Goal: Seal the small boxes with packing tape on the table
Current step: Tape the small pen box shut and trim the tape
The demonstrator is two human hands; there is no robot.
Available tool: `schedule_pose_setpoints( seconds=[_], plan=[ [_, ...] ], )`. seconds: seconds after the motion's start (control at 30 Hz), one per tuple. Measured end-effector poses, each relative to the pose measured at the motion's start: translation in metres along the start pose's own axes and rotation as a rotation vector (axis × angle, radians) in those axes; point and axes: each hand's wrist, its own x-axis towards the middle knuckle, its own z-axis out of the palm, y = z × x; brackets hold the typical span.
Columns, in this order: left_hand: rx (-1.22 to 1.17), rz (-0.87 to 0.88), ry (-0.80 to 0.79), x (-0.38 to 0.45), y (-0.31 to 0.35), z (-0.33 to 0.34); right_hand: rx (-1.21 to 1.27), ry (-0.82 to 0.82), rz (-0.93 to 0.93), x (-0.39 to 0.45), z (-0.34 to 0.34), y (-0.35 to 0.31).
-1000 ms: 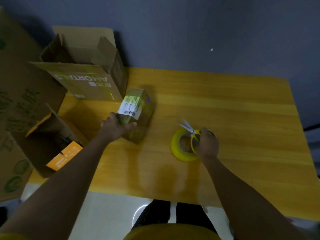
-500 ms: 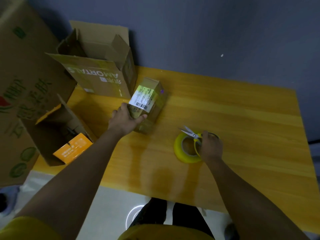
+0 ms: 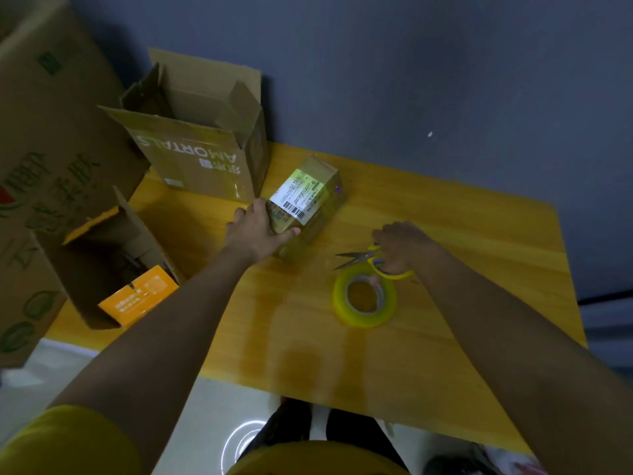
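A small cardboard box (image 3: 313,200) with a white barcode label lies on the wooden table (image 3: 462,269), just right of a bigger open carton. My left hand (image 3: 255,231) grips its near end, thumb along the right side. A yellowish roll of packing tape (image 3: 364,298) lies flat on the table in front of my right hand (image 3: 400,246). That hand holds yellow-handled scissors (image 3: 368,258) by the handles, with the blades slightly apart and pointing left above the roll's far rim.
An open carton marked AMORTALS (image 3: 195,156) stands at the table's back left. An open box with an orange pack inside (image 3: 113,272) sits at the left edge. A large printed carton (image 3: 37,159) stands beside the table. A dark wall lies behind.
My right hand has lifted the scissors off the tape roll and swung the blades to point left. My left hand has pushed the small box a little farther back.
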Motion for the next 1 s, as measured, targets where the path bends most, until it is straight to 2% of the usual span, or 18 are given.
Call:
schedule_pose_setpoints(
  seconds=[0.17, 0.4, 0.57, 0.67, 0.77, 0.9, 0.93, 1.0],
  plan=[
    [0.008, -0.009, -0.001, 0.005, -0.009, 0.003, -0.124, -0.053, -0.058, 0.027, -0.012, -0.014],
    [-0.002, -0.042, -0.012, 0.010, -0.021, 0.006, -0.212, -0.242, -0.164, 0.058, -0.017, -0.038],
    [0.027, -0.044, -0.010, 0.013, -0.027, 0.007, -0.263, -0.186, -0.234, 0.063, -0.023, -0.043],
    [0.043, -0.054, 0.007, 0.015, -0.029, 0.007, -0.285, -0.183, -0.204, 0.063, -0.030, -0.049],
    [0.086, -0.065, 0.027, 0.019, -0.032, 0.001, -0.086, -0.381, -0.064, 0.060, -0.039, -0.055],
    [0.067, -0.076, 0.023, 0.017, -0.034, -0.002, 0.434, -0.771, 0.180, 0.058, -0.036, -0.056],
    [0.056, -0.078, 0.024, 0.015, -0.033, -0.001, 0.487, -0.818, 0.190, 0.055, -0.034, -0.056],
    [0.034, -0.080, 0.023, 0.011, -0.030, -0.001, 0.510, -0.759, 0.148, 0.045, -0.024, -0.059]
  ],
)
